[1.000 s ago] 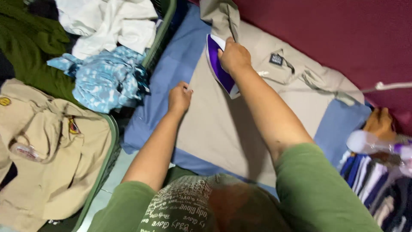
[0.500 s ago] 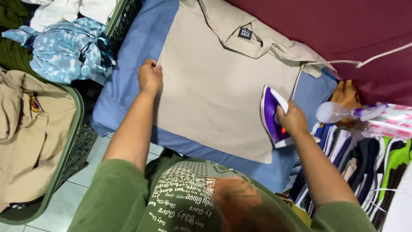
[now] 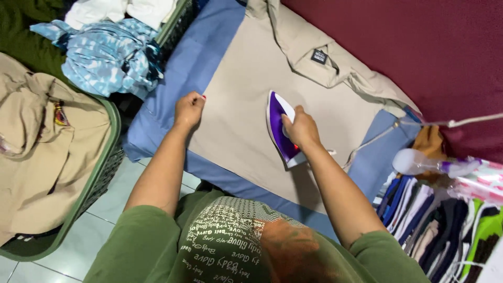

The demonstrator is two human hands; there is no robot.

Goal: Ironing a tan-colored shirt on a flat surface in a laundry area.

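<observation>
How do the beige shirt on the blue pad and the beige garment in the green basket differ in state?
The beige shirt lies spread flat on the blue pad, pinned by the left hand, with the right hand holding the purple iron on it. The beige garment sits crumpled in the green basket, untouched. Both are similar beige cloth.
</observation>
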